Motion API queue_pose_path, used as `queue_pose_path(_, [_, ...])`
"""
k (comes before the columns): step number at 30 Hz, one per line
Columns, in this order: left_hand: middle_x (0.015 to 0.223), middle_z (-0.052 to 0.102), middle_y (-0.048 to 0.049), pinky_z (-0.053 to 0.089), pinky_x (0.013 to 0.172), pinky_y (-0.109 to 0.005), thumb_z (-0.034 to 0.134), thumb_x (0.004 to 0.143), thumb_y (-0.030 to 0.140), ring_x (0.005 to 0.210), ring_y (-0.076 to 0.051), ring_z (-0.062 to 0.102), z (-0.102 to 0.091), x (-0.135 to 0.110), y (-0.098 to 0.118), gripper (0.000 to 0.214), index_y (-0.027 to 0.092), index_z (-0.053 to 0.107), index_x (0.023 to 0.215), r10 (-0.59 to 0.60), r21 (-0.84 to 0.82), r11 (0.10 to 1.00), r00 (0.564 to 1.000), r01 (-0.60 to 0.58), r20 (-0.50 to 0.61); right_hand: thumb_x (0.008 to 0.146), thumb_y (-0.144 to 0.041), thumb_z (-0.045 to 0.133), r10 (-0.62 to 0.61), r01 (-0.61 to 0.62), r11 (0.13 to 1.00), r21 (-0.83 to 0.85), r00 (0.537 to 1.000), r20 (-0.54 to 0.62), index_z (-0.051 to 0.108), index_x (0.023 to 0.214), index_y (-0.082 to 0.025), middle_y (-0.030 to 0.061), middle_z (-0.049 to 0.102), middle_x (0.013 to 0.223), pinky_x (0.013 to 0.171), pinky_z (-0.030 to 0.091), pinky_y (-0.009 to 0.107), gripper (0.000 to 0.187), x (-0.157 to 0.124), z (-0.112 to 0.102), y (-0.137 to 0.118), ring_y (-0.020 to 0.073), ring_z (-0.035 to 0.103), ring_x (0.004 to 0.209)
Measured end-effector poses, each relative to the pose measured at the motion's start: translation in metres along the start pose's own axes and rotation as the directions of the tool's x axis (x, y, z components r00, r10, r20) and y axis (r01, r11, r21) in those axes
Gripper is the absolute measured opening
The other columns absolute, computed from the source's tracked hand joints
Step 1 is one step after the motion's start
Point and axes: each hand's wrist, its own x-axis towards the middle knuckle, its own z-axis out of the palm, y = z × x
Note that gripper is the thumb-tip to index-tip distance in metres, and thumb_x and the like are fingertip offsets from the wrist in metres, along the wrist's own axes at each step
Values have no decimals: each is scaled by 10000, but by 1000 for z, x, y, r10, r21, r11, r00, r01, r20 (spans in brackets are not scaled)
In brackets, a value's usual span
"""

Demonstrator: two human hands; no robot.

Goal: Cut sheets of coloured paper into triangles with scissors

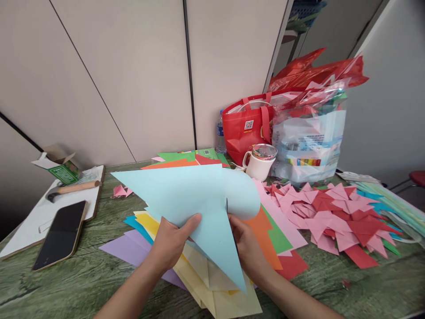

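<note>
The left hand (174,237), thumb on top, and the right hand (248,244), fingers curled, both grip a half-curled light-blue paper sheet (186,188), which partly blocks the fanned coloured paper (232,305) beneath, folded pink-and-red pieces (335,215) lying rightward, a smartphone (61,235) and hammer (75,189) leftward.

A phone (60,235) lies left of the paper stack (215,288), folded pieces (332,213) right.

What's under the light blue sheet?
Under the light blue sheet: purple paper, yellow paper, cream paper and orange paper stick out. Whatever its middle covers can't be seen.
</note>
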Motion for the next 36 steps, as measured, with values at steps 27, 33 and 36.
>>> queue_pose_path(27, [964, 655, -94, 538, 655, -360, 711, 618, 370, 870, -265, 606, 2, -2, 2, 559, 164, 553, 1113, -34, 9, 999, 999, 34, -4, 588, -238, 741, 72, -74, 997, -16, 994, -84, 654, 790, -195, 36, 726, 829, 667, 539, 316, 225, -2, 4, -2, 227, 661, 746])
queue_pose_path(33, [922, 666, -83, 535, 657, -360, 718, 608, 373, 849, -259, 608, 3, -3, 3, 552, 169, 562, 1096, -35, -5, 999, 999, 35, -5, 596, -239, 731, 65, -66, 998, -12, 995, -69, 655, 796, -193, 30, 726, 829, 655, 538, 309, 220, -2, 4, -1, 231, 663, 760])
queue_pose_path(36, [896, 672, -73, 537, 641, -353, 725, 598, 364, 832, -256, 613, 3, -2, 4, 560, 175, 560, 1099, -34, -10, 999, 999, 34, -12, 600, -250, 727, 61, -63, 998, -22, 996, -70, 659, 798, -193, 32, 728, 823, 647, 538, 312, 216, -2, 4, -2, 238, 663, 767])
